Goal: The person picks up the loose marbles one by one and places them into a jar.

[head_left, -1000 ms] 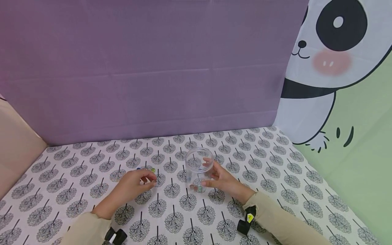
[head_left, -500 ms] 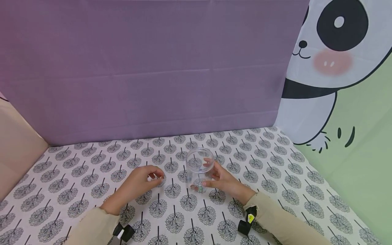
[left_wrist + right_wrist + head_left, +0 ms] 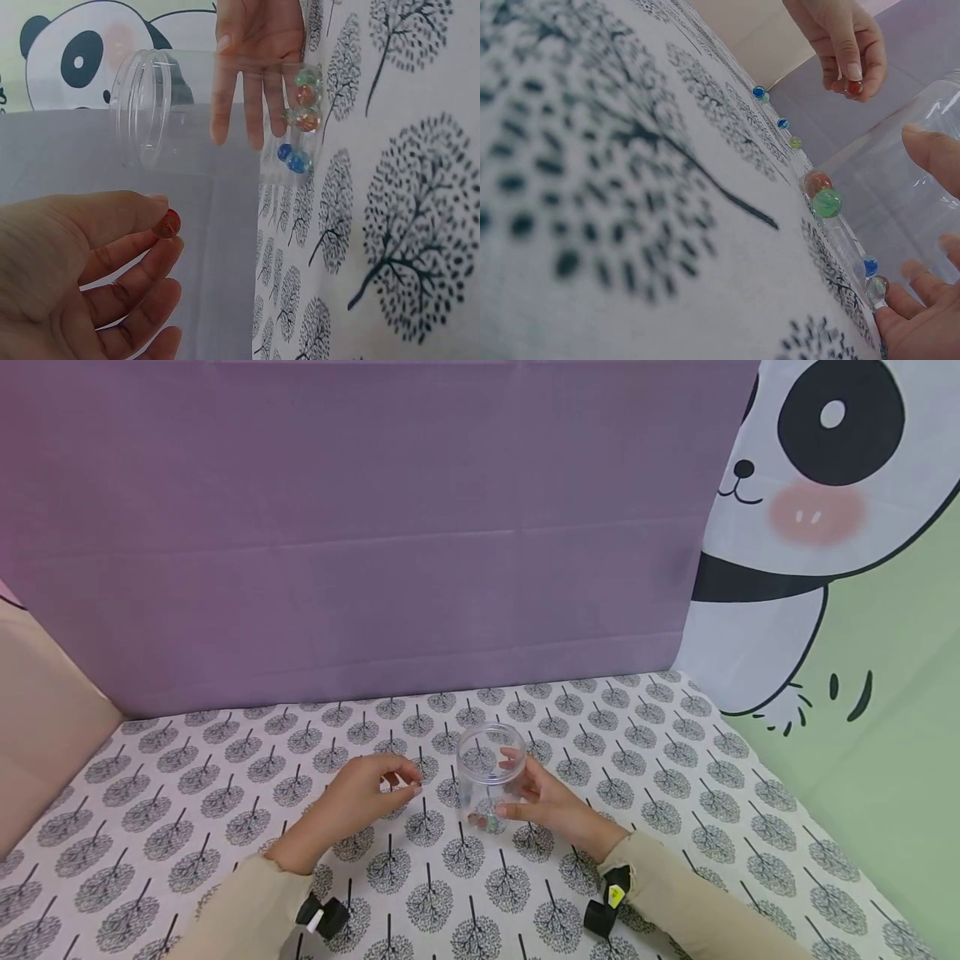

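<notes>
Left wrist view shows one red marble (image 3: pixel 172 223) pinched between the thumb and fingertips of the left hand (image 3: pixel 366 789), whose remaining fingers are loosely bent and parted. In the head view, that hand sits at nine o'clock from one clear jar (image 3: pixel 478 793), near but apart. The jar stands upright at the head view's six o'clock. About five marbles inside (image 3: pixel 307 118) lie on its bottom: two blue, one green, two with orange; the curved wall makes an exact count uncertain. At the jar's four o'clock, the right hand (image 3: pixel 551 806) grips its side, thumb and fingers set wide apart. Right wrist view shows at least three loose marbles (image 3: pixel 783 123), two blue and one yellow-green, on the tree-print cloth (image 3: pixel 240 781), toward the jar's ten o'clock. One purple backdrop (image 3: pixel 375 527) rises at twelve o'clock; one printed panda (image 3: pixel 750 552) shows at two.
</notes>
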`<state>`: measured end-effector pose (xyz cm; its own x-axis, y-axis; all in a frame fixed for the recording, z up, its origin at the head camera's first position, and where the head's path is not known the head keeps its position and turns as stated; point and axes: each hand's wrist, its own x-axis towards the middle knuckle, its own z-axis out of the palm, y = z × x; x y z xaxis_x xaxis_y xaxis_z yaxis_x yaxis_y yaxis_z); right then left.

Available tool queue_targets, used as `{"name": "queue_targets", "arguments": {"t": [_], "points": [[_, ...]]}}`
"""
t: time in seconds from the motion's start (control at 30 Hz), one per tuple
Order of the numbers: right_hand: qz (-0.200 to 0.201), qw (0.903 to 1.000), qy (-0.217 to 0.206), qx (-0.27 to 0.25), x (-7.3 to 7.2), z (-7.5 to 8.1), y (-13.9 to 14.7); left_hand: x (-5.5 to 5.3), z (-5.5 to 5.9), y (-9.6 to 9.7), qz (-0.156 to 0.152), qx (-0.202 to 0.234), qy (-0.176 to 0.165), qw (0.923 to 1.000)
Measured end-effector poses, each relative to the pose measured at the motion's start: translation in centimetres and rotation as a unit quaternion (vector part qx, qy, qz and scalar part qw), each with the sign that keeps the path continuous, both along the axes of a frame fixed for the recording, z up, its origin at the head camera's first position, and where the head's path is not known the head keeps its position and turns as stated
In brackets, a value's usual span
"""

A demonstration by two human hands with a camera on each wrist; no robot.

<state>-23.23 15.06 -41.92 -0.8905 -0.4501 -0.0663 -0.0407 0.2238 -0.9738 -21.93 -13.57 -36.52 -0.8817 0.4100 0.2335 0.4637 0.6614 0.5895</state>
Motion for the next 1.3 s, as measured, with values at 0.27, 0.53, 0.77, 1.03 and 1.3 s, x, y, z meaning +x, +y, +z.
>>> {"name": "queue_targets", "arguments": {"t": [0.27, 0.53, 0.77, 1.03, 1.3], "points": [[0.004, 1.0, -0.001, -0.006, 0.2, 0.0, 0.0, -0.1, 0.6, 1.2, -0.002, 0.007, 0.007, 1.0], [0.005, 1.0, 0.001, -0.002, 0.2, 0.0, 0.1, -0.3, 1.3, 2.2, -0.008, 0.011, 0.018, 0.9998], [0.005, 0.9999, 0.011, -0.002, 0.1, 0.0, 0.0, -0.5, 2.2, 3.0, -0.014, 0.018, 0.01, 0.9997], [0.007, 0.9999, 0.014, -0.003, 0.0, 0.0, 0.0, -0.7, 2.6, 3.5, -0.017, 0.026, 0.006, 0.9995], [0.006, 0.9998, 0.017, -0.002, 0.1, 0.2, -0.1, -0.8, 2.7, 3.5, -0.011, 0.024, 0.009, 0.9996]]}}
